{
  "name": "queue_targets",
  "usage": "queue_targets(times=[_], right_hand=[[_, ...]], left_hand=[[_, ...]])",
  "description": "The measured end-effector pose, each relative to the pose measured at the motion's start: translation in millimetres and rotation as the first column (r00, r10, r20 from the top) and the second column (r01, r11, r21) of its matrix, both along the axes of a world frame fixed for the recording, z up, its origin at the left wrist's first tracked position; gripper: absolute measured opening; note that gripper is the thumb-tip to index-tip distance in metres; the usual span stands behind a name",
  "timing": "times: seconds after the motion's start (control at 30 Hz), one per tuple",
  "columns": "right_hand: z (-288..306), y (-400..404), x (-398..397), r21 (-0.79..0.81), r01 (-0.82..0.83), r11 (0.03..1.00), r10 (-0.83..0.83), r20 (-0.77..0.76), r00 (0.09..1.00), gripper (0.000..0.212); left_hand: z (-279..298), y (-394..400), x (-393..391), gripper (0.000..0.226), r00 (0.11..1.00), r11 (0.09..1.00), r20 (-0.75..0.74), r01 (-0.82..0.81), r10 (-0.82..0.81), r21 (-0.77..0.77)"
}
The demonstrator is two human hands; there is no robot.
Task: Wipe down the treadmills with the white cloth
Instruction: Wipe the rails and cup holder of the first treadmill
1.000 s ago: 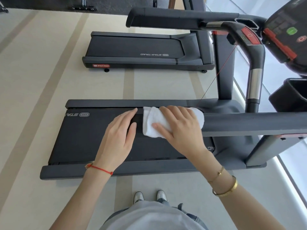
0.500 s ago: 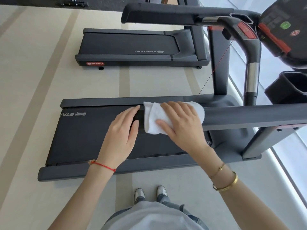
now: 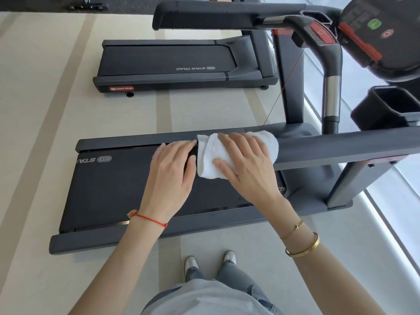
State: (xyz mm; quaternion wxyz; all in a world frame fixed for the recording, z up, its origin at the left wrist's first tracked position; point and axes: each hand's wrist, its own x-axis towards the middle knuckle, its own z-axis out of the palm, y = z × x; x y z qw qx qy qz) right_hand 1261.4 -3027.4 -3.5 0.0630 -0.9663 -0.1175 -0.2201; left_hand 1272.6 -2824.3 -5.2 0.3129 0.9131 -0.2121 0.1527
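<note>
Wiping: you are working the near handrail (image 3: 341, 148), the padded grey bar that runs from the right edge toward the middle of the frame, with the white cloth (image 3: 210, 160) draped over its free end.
Cloth: it sits at the centre of the frame, folded thick, wrapped over the top of the bar and hanging a little down the side facing you.
Right hand (image 3: 245, 164): your fingers lie spread and fairly straight on the cloth, pressing it onto the bar; it presses rather than clamps.
Left hand (image 3: 172, 176): it rests flat on the tip of the same bar, just left of the cloth, fingers together, holding nothing. The two hands sit side by side, almost touching.
Pressure: keep the palm down so the whole fold bears on the padding, not just the fingertips.
Stroke: judging by the bare length to the right, a long pull along the bar would cover more than short rubs at the tip.
Underside: whether the cloth reaches beneath the bar is hidden; curling the fingers round would let you wipe there too.
Left hand's job: steady the bar end, but lift it clear when the cloth comes over the tip.
Remaining: the far handrail (image 3: 227, 15) at the top, the console (image 3: 381, 37) at upper right, and the second treadmill (image 3: 177, 64) beyond look likely to need their turn.
Risk: the loose fold could slip off the rounded end.
</note>
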Motion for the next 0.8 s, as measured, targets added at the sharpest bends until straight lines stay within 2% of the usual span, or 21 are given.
queue_targets(times=[0.27,0.5,0.8], right_hand=[[-3.6,-51.7,-8.8,0.063,0.121,0.991,-0.123,0.032,0.992,0.051],[-2.1,-129.6,-14.5,0.058,0.156,0.986,-0.158,0.036,0.987,0.048],[10.0,-273.9,-20.9,0.069,0.224,0.972,-0.226,0.017,0.974,0.045]], left_hand=[[1.4,-52.6,-0.6,0.038,0.996,0.985,0.081,-0.047,0.034,0.164],[3.7,-126.5,0.4,0.037,0.997,0.986,0.08,-0.032,0.02,0.162],[6.4,-245.6,-6.1,0.036,0.997,0.99,0.066,-0.042,0.033,0.138]])
